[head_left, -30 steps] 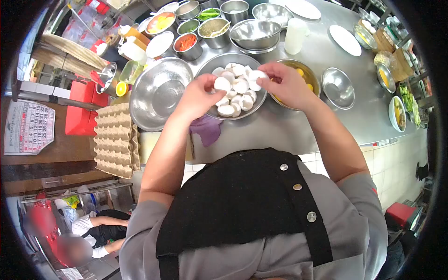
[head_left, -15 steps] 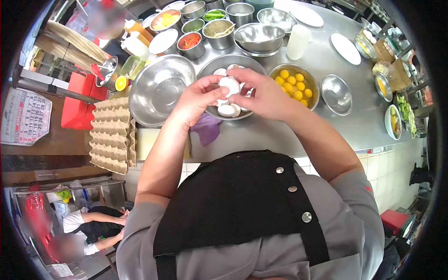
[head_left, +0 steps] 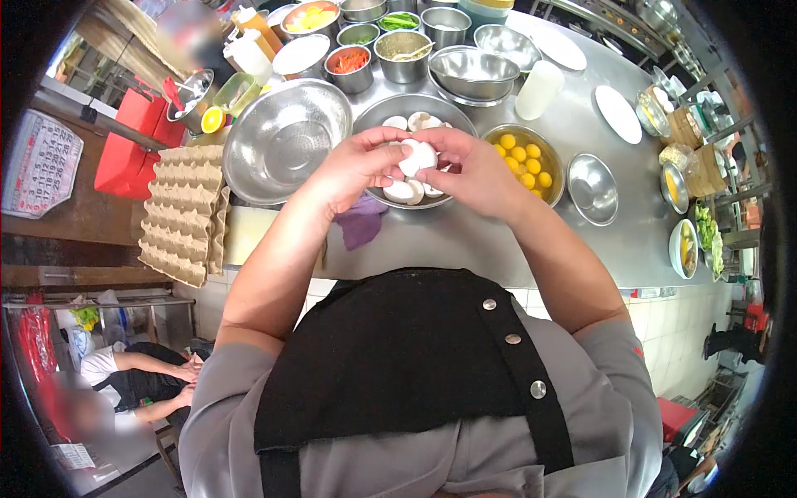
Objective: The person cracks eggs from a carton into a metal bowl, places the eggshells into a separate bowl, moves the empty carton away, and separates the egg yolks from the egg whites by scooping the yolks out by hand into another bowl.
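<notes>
A white egg (head_left: 418, 158) is between my two hands, with the fingers and thumbs of both touching it. My left hand (head_left: 359, 170) closes on its left side and my right hand (head_left: 473, 170) on its right; whether the shell is cracked I cannot tell. Both hands are above a steel bowl (head_left: 375, 116) of white eggshells (head_left: 399, 192), some visibly broken open. Just right of my right hand stands another steel bowl (head_left: 559, 158) with several egg yolks (head_left: 530, 164) in clear egg white.
A large steel colander (head_left: 286, 141) and stacked egg trays (head_left: 178, 207) stand left. A purple cloth (head_left: 361, 224) lies at the counter's front. Steel containers, including one of shredded carrot (head_left: 349, 62), line the back. Right are a small bowl (head_left: 593, 191) and a white plate (head_left: 618, 114). Another person's hands (head_left: 191, 368) show lower left.
The view has shifted slightly. Both hands still hold the egg above the shell bowl, and it has turned a little between the fingers.
</notes>
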`<state>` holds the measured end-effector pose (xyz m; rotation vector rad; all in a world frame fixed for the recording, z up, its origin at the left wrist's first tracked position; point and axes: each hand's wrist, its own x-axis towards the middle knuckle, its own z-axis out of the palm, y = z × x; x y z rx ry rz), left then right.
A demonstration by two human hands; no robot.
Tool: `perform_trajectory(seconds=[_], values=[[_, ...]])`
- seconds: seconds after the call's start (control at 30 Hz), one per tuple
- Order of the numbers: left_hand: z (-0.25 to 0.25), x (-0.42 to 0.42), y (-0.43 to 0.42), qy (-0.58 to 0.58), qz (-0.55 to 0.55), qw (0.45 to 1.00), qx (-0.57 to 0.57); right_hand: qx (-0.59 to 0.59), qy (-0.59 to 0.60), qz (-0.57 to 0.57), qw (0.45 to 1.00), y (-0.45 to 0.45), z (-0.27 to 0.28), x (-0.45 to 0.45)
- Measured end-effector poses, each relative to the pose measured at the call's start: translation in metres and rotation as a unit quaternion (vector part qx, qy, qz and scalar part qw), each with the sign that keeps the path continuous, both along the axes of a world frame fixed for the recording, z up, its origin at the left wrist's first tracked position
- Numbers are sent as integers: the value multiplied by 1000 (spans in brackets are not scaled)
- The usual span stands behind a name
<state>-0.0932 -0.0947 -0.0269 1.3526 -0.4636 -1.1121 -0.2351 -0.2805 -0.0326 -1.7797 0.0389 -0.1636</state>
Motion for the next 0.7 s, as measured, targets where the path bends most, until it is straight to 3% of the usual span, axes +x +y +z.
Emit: perform_trajectory(seconds=[0.1, 0.23, 0.33, 0.4, 0.53, 0.63, 0.7], values=[[-1, 1, 0, -7, 7, 1000, 18, 15, 2, -5, 1000, 0, -3, 1], [3, 0, -2, -71, 23, 994, 81, -51, 7, -30, 998, -1, -5, 1], [10, -5, -5, -145, 43, 981, 124, -126, 18, -58, 990, -1, -4, 0], [-2, 2, -6, -278, 52, 948, 144, -208, 30, -88, 974, -5, -5, -1], [-7, 0, -3, -432, 59, 883, 172, 19, 71, -44, 996, -18, -6, 2], [-7, -5, -2, -570, 90, 809, 113, 213, 107, 18, 971, -22, 11, -6], [-3, -7, -4, -489, 89, 864, 77, 294, 111, 62, 947, -24, 15, -10]])
